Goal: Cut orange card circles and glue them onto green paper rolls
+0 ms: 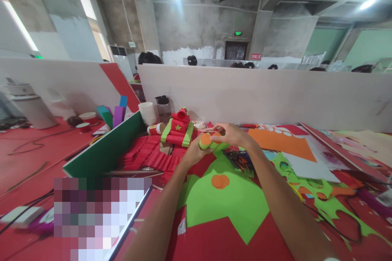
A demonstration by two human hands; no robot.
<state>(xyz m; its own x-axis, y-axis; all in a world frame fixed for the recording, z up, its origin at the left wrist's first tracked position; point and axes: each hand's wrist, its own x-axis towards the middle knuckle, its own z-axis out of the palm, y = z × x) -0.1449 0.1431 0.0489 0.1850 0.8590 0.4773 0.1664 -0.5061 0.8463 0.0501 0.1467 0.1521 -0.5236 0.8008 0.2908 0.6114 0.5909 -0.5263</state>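
Observation:
My left hand [196, 151] is closed around a small green paper roll [203, 147] whose round end is orange. My right hand [233, 134] is bent over from the other side, thumb and fingers pinching at a second orange paper disc [217, 137] beside the first. Part of that disc is hidden by the fingers. Below both hands lies a large bright green paper shape [223, 202] with pointed edges, on a red surface. Two or more overlapping orange discs [220, 181] rest on it.
A red and green paper model with a star [178, 127] stands behind my left hand, near folded red paper strips [147, 153]. A green board [104, 151] and a lit screen [122, 216] are left. Orange sheet [280, 142] and green scraps [333, 208] lie right. A white partition [260, 94] stands behind.

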